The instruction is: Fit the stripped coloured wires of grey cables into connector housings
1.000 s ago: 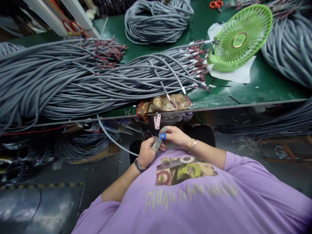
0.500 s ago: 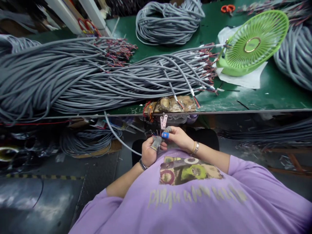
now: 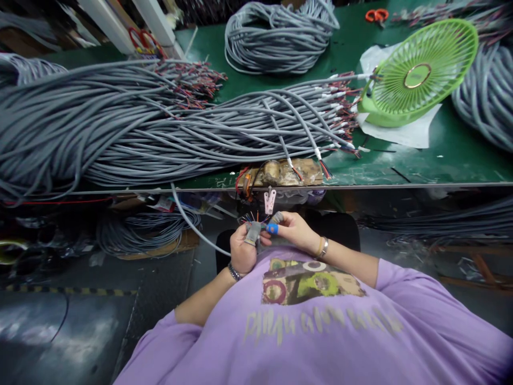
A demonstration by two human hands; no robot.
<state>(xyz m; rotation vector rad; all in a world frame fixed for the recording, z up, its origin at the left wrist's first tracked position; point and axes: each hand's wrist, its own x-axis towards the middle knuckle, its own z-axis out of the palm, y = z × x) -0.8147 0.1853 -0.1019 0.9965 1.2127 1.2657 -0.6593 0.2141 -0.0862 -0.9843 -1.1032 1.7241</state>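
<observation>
Close to my body, below the table edge, my left hand point(image 3: 245, 250) is closed around the end of a grey cable point(image 3: 196, 230). Thin coloured wires point(image 3: 253, 217) fan out above its grey-covered thumb. My right hand point(image 3: 298, 232) meets it from the right, thumb and finger pinched at the wires. A blue wrap point(image 3: 272, 229) covers one of its fingertips and a grey cover another. Which wire sits in that pinch is too small to make out. Just above both hands a pale pink clip point(image 3: 270, 201) hangs at the table edge.
Bundles of grey cables point(image 3: 180, 133) with stripped, coloured ends cover the left and middle of the green table point(image 3: 420, 171). A coiled cable point(image 3: 276, 45), orange-handled scissors point(image 3: 377, 15) and a green fan point(image 3: 420, 72) stand behind. A wooden block point(image 3: 300, 170) lies at the front edge.
The wires above my left hand are spread wider. My right hand's wrapped fingertip has dropped slightly, and both hands stay close together. The view has shifted a little.
</observation>
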